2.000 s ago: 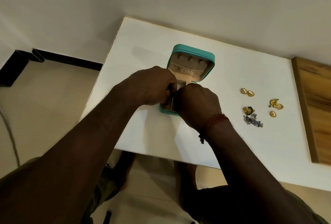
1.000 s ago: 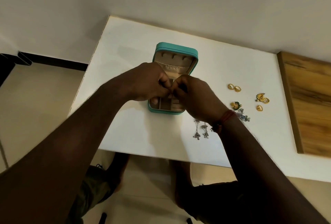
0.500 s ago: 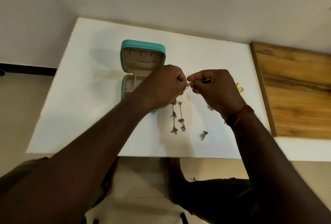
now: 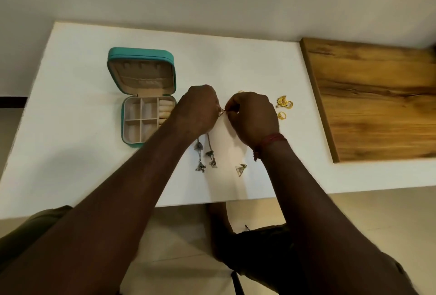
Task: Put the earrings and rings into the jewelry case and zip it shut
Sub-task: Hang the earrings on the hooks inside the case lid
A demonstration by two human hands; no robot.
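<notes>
Slippage is the chief risk: a small gold piece [image 4: 221, 112] is pinched between the curled fingertips of the left hand [image 4: 197, 110] and the right hand [image 4: 253, 117], both closed tightly on it, over the table [image 4: 82, 77] to the right of the case [image 4: 122, 124]. If either pinch is eased too soon, the piece could be dropped, bounce and be lost over the near edge. Two long silver earrings [image 4: 204, 155] lie beneath the left wrist and could be swept towards that edge by the forearm; the triangle earring [image 4: 240, 169], near the right wrist, is exposed in the same way. The rings [image 4: 284, 104] lie at the far right, well apart from the case, so each must be carried across open table, where a fumble could send one rolling. The case lies open, lid tilted up at the far side, and its zip could be fouled by anything left across the rim. Much is hidden. The fingertips are masked by knuckles, so what the gold piece is cannot be told. The tops of the silver earrings are covered by the left hand, and the case's near right corner by the forearm — the compartments that show look empty. The zip cannot be made out.
</notes>
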